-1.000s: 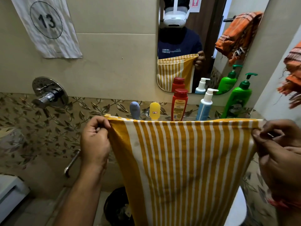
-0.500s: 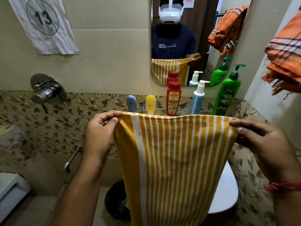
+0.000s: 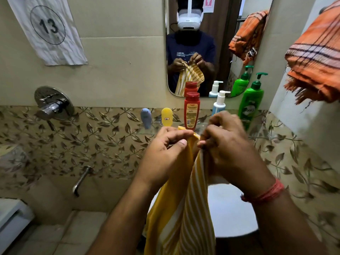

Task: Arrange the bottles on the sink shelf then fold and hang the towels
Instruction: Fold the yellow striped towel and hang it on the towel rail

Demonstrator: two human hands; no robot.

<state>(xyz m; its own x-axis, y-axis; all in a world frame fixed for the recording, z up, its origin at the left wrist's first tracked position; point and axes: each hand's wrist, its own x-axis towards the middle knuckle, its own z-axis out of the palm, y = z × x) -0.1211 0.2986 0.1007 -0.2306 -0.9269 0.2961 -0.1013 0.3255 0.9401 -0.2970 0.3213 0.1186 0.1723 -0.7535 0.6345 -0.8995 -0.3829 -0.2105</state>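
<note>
Yellow-and-white striped cloth towel (image 3: 185, 208) hanging toward 6 o'clock from both grips. Left hand (image 3: 163, 153) and right hand (image 3: 228, 151) side by side, each pinching a top corner.

This is a small home bathroom. A mirror (image 3: 211, 43) hangs on the tiled far wall above a glass shelf (image 3: 147, 130) lined with toiletry bottles, over a white sink (image 3: 233, 210). To the left a chrome shower valve (image 3: 53, 103) and spout (image 3: 81, 179) are set into leaf-patterned tiles (image 3: 103, 144), and an orange towel (image 3: 316, 56) hangs at right.
</note>
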